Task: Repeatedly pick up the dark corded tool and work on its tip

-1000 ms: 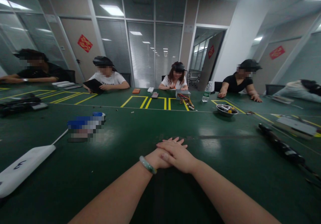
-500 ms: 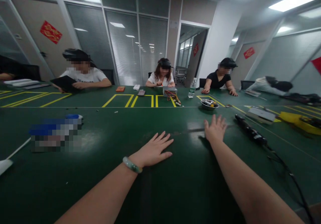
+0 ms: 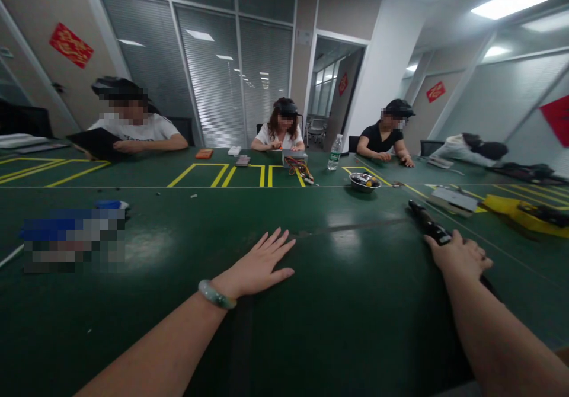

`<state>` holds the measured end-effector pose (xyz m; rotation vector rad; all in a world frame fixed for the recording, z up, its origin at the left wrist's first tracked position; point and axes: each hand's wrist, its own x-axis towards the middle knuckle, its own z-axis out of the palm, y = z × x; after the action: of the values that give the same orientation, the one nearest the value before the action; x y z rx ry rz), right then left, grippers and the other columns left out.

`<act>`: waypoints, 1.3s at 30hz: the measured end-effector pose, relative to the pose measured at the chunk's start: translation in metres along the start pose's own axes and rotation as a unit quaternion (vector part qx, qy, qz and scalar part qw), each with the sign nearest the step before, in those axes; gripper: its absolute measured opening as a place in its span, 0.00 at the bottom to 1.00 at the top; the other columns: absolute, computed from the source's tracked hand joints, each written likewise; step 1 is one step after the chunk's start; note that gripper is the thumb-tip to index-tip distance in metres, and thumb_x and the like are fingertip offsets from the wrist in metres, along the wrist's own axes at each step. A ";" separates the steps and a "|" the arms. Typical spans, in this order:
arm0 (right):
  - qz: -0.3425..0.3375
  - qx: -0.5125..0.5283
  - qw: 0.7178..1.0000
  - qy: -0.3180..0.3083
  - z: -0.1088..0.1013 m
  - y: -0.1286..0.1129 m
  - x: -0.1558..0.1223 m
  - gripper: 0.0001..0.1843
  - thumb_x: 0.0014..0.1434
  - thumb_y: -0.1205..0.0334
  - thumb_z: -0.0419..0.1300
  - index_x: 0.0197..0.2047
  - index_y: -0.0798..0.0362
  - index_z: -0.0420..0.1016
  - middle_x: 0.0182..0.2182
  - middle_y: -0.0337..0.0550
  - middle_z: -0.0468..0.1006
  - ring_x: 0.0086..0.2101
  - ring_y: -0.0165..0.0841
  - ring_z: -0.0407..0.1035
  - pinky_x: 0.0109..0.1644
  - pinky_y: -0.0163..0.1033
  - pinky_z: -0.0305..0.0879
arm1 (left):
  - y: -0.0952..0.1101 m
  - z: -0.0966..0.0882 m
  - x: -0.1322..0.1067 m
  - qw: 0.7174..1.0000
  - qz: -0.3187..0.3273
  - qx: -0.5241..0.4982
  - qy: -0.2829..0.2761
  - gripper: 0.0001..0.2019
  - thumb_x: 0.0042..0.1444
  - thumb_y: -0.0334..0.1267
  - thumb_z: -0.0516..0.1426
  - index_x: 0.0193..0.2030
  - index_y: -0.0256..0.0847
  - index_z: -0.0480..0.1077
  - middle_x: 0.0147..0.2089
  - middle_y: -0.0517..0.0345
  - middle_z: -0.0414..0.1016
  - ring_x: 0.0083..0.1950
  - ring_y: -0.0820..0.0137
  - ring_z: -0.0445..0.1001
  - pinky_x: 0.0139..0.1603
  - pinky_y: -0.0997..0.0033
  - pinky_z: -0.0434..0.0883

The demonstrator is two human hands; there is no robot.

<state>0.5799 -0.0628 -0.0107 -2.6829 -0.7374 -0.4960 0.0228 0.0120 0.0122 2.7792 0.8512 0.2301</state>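
My left hand (image 3: 262, 265) lies palm down on the green table (image 3: 338, 320), its fingers spread and nothing in it. A pale green bangle (image 3: 217, 295) circles that wrist. Over to the right, my right hand (image 3: 460, 256) is closed over the body of a black electric screwdriver (image 3: 429, 220). The tool's narrow front end sticks out past my fingers, pointing away and to the left. My hand and forearm cover its rear part and most of its cord.
Beyond the screwdriver are a metal bowl (image 3: 364, 182) of small parts, a white box (image 3: 453, 200) and a yellow tray (image 3: 527, 213). A water bottle (image 3: 335, 152) and a metal box with coloured wires (image 3: 297, 161) stand farther off. Several people sit across the table.
My right hand has moved right from the bare tabletop and closed over the electric screwdriver. My left hand stays flat on the table. The view has turned slightly right.
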 end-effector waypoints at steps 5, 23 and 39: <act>-0.013 0.007 1.000 -0.018 0.000 -0.003 0.010 0.41 0.59 0.36 0.52 0.63 0.61 0.62 0.51 0.69 0.65 0.51 0.58 0.59 0.46 0.55 0.56 | 0.000 0.002 0.000 1.000 0.001 0.013 0.016 0.34 0.65 0.58 0.44 0.72 0.53 0.33 0.74 0.57 0.31 0.73 0.60 0.32 0.70 0.53 0.38; -0.064 0.024 0.995 -0.077 -0.005 0.016 -0.001 0.39 0.56 0.32 0.50 0.59 0.51 0.67 0.49 0.58 0.71 0.44 0.57 0.66 0.41 0.55 0.64 | 0.005 -0.002 -0.002 0.999 -0.008 0.007 0.036 0.37 0.64 0.60 0.43 0.72 0.49 0.29 0.74 0.56 0.29 0.73 0.60 0.31 0.70 0.53 0.37; -0.435 0.234 0.851 -0.179 -0.081 -0.126 -0.178 0.25 0.58 0.52 0.61 0.58 0.48 0.67 0.50 0.45 0.71 0.49 0.42 0.65 0.55 0.46 0.59 | 0.019 -0.012 -0.003 0.991 0.044 0.020 0.128 0.41 0.60 0.57 0.52 0.72 0.50 0.34 0.74 0.57 0.37 0.73 0.59 0.38 0.71 0.53 0.38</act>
<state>0.3488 -0.0666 0.0151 -1.8678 -1.9128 0.0333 0.0275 -0.0028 0.0288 2.8694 0.7959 0.6031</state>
